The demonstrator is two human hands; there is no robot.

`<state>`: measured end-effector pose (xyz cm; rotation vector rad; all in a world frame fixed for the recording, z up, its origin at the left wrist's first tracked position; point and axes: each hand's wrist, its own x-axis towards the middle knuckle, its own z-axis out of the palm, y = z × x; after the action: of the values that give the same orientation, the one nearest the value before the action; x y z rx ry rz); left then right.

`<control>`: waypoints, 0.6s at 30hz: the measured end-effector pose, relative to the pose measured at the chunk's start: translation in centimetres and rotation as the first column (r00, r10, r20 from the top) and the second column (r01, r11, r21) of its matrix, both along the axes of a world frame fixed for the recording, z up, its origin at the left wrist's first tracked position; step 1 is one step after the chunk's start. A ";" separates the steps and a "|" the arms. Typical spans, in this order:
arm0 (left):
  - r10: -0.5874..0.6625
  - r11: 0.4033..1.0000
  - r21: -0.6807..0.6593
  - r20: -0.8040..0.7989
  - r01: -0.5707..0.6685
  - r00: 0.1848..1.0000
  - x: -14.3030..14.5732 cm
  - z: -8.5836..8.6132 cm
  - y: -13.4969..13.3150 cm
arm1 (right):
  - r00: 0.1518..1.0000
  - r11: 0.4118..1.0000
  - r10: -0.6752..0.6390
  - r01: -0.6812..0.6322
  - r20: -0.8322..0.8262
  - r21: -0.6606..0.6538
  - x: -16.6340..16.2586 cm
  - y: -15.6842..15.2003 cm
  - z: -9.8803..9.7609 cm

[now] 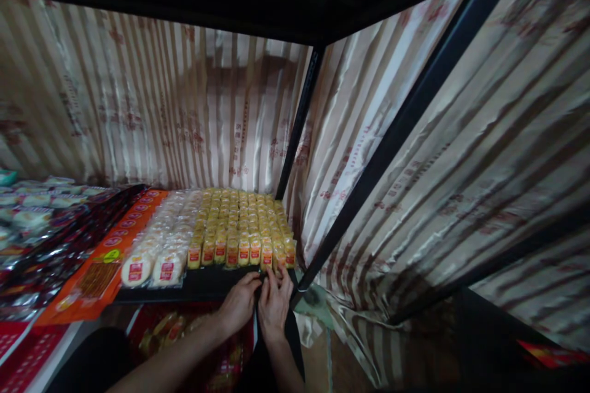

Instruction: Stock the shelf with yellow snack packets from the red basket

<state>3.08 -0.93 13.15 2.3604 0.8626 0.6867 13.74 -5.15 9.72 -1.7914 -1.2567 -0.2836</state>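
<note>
Both my hands are together at the front edge of a dark shelf (207, 287). My left hand (238, 305) is curled, its fingertips pinched at the shelf edge. My right hand (275, 301) lies beside it, fingers bent and touching the front row of small yellow packets with red labels (239, 227). Those packets stand in several tight rows on the shelf. What the fingers pinch is too small to make out.
Round white wrapped cakes (157, 258) lie left of the yellow packets. An orange packet (99, 273) and dark glossy bags (55, 245) lie further left. Black metal posts (415, 110) frame the shelf. Striped satin curtain (483, 153) hangs behind and right. More packets sit on the lower shelf (175, 331).
</note>
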 end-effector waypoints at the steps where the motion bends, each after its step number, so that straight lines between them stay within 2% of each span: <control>1: -0.021 0.999 -0.024 -0.015 0.021 1.000 0.7 -0.1 0.0 | 1.000 1.000 -0.009 0.009 0.006 -0.009 0.3 0.0 -0.1; 7: -0.018 0.998 -0.061 -0.145 0.009 0.989 3.1 -1.2 0.6 | 0.999 0.997 -0.037 0.035 -0.023 -0.069 1.9 0.5 -1.8; 11: -0.034 0.998 -0.061 -0.142 0.026 0.989 3.7 -2.2 1.0 | 0.998 0.997 -0.004 0.000 -0.055 -0.083 2.7 1.1 -2.9; 14: -0.038 0.999 -0.038 -0.133 0.033 0.990 4.0 -2.6 1.3 | 0.997 0.999 0.015 -0.019 -0.082 -0.049 3.0 1.4 -2.8; 18: -0.009 0.997 0.073 -0.092 0.016 0.996 4.2 -3.2 1.5 | 0.995 0.999 0.026 -0.030 -0.092 -0.035 3.1 1.2 -2.2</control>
<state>7.25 0.56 9.91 2.4776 0.8748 0.6184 16.86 -3.92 7.54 -1.7961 -1.2282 -0.1617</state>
